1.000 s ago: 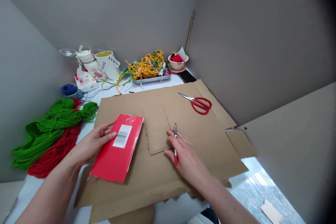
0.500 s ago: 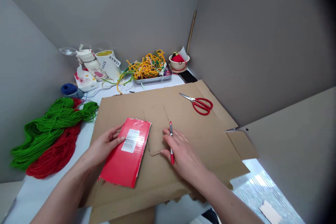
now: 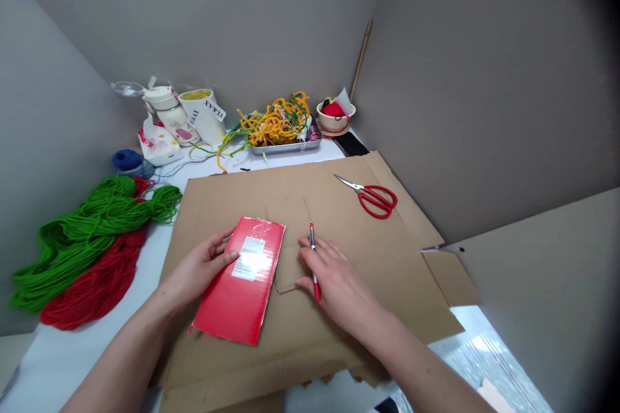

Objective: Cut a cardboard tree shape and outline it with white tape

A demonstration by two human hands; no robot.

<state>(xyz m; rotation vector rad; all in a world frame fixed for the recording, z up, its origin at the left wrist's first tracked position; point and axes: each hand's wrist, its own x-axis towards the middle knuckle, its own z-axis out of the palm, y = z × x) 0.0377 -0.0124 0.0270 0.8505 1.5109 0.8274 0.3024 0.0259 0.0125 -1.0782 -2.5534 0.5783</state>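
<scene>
My left hand (image 3: pixel 206 266) grips the left edge of a red card piece (image 3: pixel 237 303) with a white barcode label, thumb on top. The red piece lies tilted over a large brown cardboard sheet (image 3: pixel 387 271). To its right, my right hand (image 3: pixel 334 277) rests on the cardboard, with a red-capped pen (image 3: pixel 314 271) held between thumb and fingers, one end pointing away from me. Faint pen lines and a cut or creased outline show on the cardboard between my hands. Red-handled scissors (image 3: pixel 372 197) lie on the sheet further back.
Green yarn (image 3: pixel 92 232) and red yarn (image 3: pixel 97 287) lie at the left. Along the back stand a white bottle (image 3: pixel 172 116), a tray (image 3: pixel 290 147) of orange yarn pieces and a bowl (image 3: pixel 334 122) with red yarn. A phone (image 3: pixel 351 144) is beside it.
The red piece and my left hand have shifted slightly right, closer to my right hand. The pen tilts a little more to the left. The camera view has moved slightly.
</scene>
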